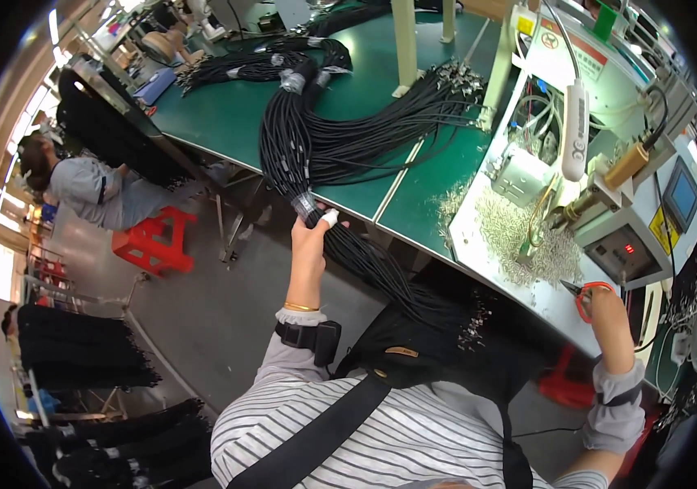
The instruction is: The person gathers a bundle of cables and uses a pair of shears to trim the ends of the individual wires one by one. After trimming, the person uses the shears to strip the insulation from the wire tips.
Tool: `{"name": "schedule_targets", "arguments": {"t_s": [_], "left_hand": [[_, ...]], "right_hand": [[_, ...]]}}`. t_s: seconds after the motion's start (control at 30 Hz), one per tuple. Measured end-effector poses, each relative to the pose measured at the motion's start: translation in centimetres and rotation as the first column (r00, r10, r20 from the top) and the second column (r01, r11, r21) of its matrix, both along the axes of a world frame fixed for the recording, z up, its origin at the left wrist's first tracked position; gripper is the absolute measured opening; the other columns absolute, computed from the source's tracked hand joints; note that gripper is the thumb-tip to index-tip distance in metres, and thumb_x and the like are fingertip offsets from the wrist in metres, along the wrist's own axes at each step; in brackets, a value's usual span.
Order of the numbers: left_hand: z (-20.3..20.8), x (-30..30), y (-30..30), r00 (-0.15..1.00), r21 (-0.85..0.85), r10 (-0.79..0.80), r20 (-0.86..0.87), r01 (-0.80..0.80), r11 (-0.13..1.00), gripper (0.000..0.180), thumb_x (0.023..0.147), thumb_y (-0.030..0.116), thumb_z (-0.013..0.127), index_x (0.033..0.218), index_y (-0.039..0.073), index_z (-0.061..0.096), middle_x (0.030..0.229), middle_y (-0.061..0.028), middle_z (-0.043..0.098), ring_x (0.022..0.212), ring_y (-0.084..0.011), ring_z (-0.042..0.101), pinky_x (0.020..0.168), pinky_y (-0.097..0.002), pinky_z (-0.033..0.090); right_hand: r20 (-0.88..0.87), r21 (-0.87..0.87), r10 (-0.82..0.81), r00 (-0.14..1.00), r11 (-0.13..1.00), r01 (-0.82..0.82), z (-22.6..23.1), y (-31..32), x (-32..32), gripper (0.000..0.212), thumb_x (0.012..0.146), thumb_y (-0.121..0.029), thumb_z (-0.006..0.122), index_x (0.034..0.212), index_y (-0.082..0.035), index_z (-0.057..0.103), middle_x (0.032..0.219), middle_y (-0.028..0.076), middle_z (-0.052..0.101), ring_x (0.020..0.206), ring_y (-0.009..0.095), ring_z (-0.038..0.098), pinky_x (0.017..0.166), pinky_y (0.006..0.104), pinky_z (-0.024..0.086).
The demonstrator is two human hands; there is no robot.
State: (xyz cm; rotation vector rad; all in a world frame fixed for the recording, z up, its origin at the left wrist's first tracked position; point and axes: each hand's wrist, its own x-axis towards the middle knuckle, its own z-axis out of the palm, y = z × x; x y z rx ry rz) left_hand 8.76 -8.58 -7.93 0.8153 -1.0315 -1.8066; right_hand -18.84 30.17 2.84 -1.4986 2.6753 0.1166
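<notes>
A thick bundle of black cables [287,134] hangs over the near edge of the green table, its lower length trailing down to my lap. My left hand [309,236] is wrapped round it just below a band of clear wrapping [304,201]; something white covers one fingertip. Over at the right, my right hand [608,310] grips red-handled scissors [585,300], their dark blades pointing left above the white worktop. Some of its fingers are hidden behind the handles. Metal cable ends [472,324] show at the lower end of the bundle, over my black apron.
A machine with a control box [627,248] stands on the white worktop [479,265], beside a heap of small metal pieces [520,236]. More black cables [242,69] lie farther back on the green table [430,204]. At left, another person [92,191] sits on a red stool [157,240].
</notes>
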Motion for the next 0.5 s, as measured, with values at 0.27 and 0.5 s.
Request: {"name": "schedule_targets", "arguments": {"t_s": [0.27, 0.5], "left_hand": [[10.6, 1.5, -1.0, 0.987, -0.114, -0.053, -0.153, 0.036, 0.993, 0.017, 0.071, 0.004, 0.054, 0.086, 0.001, 0.046, 0.057, -0.0071, 0.046, 0.041, -0.0189, 0.048, 0.042, -0.0301, 0.041], [26.1, 6.2, 0.5, 0.765, -0.726, -0.577, -0.287, 0.22, 0.651, 0.023, 0.071, 0.016, 0.061, 0.083, -0.001, 0.052, 0.055, -0.0036, 0.047, 0.045, -0.0154, 0.05, 0.046, -0.0298, 0.039]], "right_hand": [[-0.237, -0.122, -0.217, 0.947, 0.974, 0.192, 1.3, -0.1, 3.7, 0.013, 0.073, -0.008, 0.059, 0.065, 0.002, 0.056, 0.067, 0.017, 0.059, 0.058, 0.032, 0.058, 0.051, 0.0376, 0.045], [0.891, -0.424, 0.343, 0.297, 0.864, 0.273, 1.9, -11.7, 14.9, 0.028, 0.088, -0.021, 0.049, 0.097, 0.004, 0.059, 0.079, 0.009, 0.065, 0.071, 0.017, 0.063, 0.063, 0.0256, 0.048]]}}
